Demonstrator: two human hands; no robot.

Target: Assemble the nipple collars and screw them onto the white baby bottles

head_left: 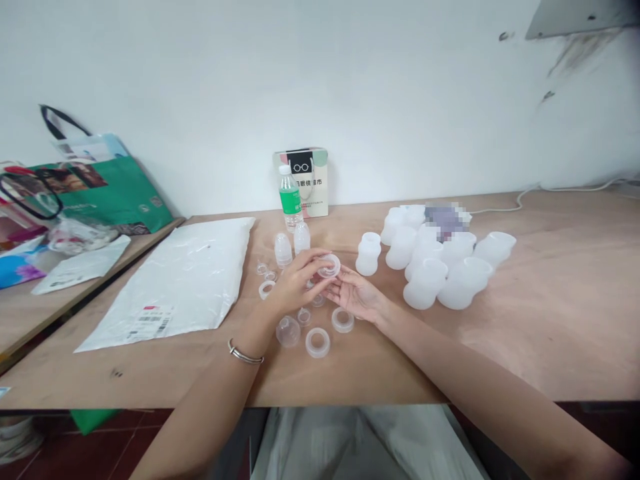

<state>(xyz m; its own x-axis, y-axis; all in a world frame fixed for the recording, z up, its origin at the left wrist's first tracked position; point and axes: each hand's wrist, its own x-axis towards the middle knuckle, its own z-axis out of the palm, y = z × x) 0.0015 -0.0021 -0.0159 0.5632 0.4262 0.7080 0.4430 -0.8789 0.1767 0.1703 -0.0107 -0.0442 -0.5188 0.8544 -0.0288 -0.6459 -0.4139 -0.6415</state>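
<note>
Above the middle of the wooden table (550, 320), my left hand (295, 283) and my right hand (357, 297) meet at a translucent bottle collar ring (329, 266). The left fingers curl over its near-left side, and the right fingertips pinch its lower right edge. Below my hands lie loose collar rings, among them one near the front (318, 343) and another by my right wrist (343, 320). A clear dome cap (289, 331) rests beside them. Two capped domed pieces (283, 250) stand behind my left hand. Small rings (267, 289) lie left of it, some partly hidden.
Several frosted white bottle bodies (425, 283) stand grouped at right. A white mailing bag (190, 273) lies flat at left. A water bottle (291, 200) and a paper gift bag (317, 187) stand by the wall. A green bag (120, 193) sits on the left-hand table.
</note>
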